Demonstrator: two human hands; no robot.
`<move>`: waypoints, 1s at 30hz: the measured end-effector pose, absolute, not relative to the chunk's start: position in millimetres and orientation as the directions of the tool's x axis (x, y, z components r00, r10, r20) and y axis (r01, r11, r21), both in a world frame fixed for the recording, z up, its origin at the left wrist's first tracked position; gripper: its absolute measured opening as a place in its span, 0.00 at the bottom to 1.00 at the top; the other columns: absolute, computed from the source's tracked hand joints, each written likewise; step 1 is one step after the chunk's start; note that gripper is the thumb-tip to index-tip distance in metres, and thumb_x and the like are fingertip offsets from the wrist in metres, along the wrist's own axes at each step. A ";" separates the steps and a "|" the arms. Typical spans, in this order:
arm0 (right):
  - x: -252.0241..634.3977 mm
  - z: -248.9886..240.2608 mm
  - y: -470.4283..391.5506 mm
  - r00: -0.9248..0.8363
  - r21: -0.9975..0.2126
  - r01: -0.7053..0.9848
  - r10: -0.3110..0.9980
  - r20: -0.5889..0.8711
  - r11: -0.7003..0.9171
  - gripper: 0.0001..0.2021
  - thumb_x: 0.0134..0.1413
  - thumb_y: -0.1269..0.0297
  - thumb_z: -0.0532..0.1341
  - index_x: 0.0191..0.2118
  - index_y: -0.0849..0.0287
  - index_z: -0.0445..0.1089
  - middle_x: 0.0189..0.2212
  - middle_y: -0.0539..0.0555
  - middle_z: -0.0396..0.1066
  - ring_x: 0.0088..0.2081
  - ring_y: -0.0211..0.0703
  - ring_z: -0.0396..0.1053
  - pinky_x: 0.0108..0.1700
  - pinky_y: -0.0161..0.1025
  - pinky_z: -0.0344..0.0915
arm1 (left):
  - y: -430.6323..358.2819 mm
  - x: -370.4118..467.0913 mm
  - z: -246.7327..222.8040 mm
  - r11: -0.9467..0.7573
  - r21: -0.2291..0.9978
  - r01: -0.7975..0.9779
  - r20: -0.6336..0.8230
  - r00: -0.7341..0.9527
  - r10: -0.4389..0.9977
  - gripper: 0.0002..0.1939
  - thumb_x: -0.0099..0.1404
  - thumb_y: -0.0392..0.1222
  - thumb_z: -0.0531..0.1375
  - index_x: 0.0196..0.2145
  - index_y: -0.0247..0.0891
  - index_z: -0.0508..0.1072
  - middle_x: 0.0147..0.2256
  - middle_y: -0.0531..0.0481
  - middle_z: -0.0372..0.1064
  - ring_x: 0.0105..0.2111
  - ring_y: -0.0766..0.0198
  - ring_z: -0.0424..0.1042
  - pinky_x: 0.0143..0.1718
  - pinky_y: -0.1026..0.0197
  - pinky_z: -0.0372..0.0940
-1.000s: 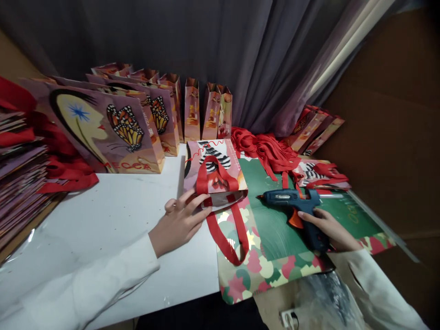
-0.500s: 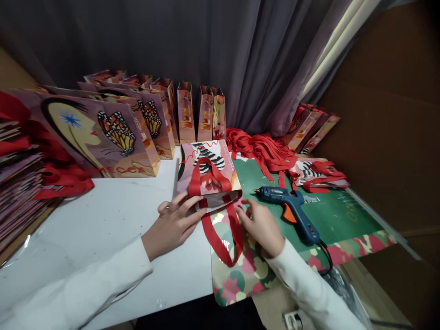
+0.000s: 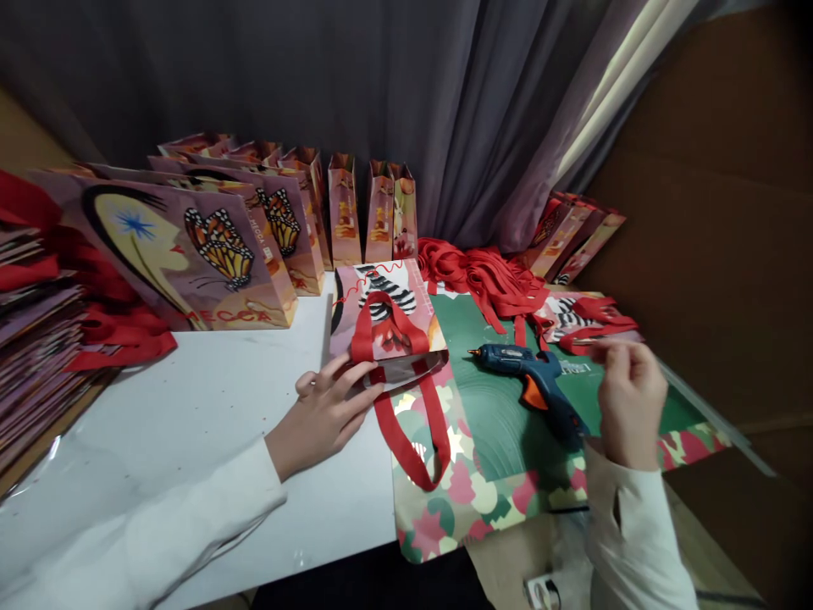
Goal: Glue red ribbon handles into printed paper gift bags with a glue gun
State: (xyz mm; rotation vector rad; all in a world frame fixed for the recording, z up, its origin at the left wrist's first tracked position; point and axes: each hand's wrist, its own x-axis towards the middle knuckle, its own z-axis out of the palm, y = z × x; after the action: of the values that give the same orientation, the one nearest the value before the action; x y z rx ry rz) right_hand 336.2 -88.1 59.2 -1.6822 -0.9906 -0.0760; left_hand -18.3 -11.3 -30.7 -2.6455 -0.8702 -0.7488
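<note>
A paper gift bag (image 3: 346, 305) with a zebra-striped print lies on the table, its mouth towards me. One red ribbon handle (image 3: 362, 339) rests over its upper face; the other, a red ribbon loop (image 3: 406, 457), hangs from the mouth towards me. My left hand (image 3: 327, 411) has its fingers spread, the tips touching the left side of the bag's mouth. My right hand (image 3: 628, 394) is raised over the right of the green board with its fingers curled together; whatever they hold, if anything, is hidden. A blue glue gun (image 3: 530, 373) with an orange trigger lies left of it.
Printed paper bags (image 3: 235, 254) stand in rows at the back left. A stack of flat bags (image 3: 38, 339) is at far left. Red ribbons (image 3: 483, 271) lie piled behind the green board (image 3: 495, 424). A zebra-print bag with ribbons (image 3: 572, 313) lies right. A grey curtain (image 3: 381, 76) hangs behind.
My right hand has moved from beside the bag's mouth to the right, past the glue gun, and its fingers are now curled. My left hand and the bag have hardly moved.
</note>
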 end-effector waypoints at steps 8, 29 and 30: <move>268.7 28.9 -44.9 -0.090 -0.215 0.952 0.868 0.489 0.220 0.08 0.57 0.67 0.60 0.43 0.58 0.67 0.41 0.60 0.65 0.43 0.53 0.64 0.45 0.46 0.61 | -9.8 -20.0 -31.9 -0.797 -0.074 0.600 0.534 0.698 0.477 0.17 0.69 0.37 0.53 0.51 0.47 0.74 0.55 0.43 0.64 0.58 0.46 0.54 0.45 0.50 0.52; 227.9 16.9 -3.0 -0.453 -0.152 0.780 0.715 0.532 0.607 0.12 0.65 0.68 0.52 0.31 0.57 0.69 0.33 0.56 0.70 0.35 0.45 0.62 0.39 0.40 0.60 | -7.8 -20.6 -30.8 -0.783 -0.058 0.619 0.549 0.675 0.493 0.16 0.67 0.37 0.55 0.49 0.48 0.75 0.53 0.44 0.65 0.56 0.45 0.53 0.46 0.49 0.52; 229.4 19.1 -2.4 -0.454 -0.198 0.755 0.717 0.529 0.625 0.11 0.64 0.69 0.53 0.31 0.57 0.69 0.33 0.56 0.70 0.35 0.45 0.63 0.40 0.40 0.61 | -7.4 -20.6 -31.0 -0.783 -0.053 0.620 0.551 0.672 0.495 0.16 0.67 0.37 0.55 0.49 0.48 0.75 0.53 0.43 0.65 0.56 0.45 0.53 0.47 0.49 0.52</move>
State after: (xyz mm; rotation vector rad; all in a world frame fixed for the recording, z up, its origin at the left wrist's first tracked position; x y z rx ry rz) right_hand 229.4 -2.4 19.1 -1.1502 -2.2687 -0.0874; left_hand -20.6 -7.4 -31.0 -2.6508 -0.8989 -0.7712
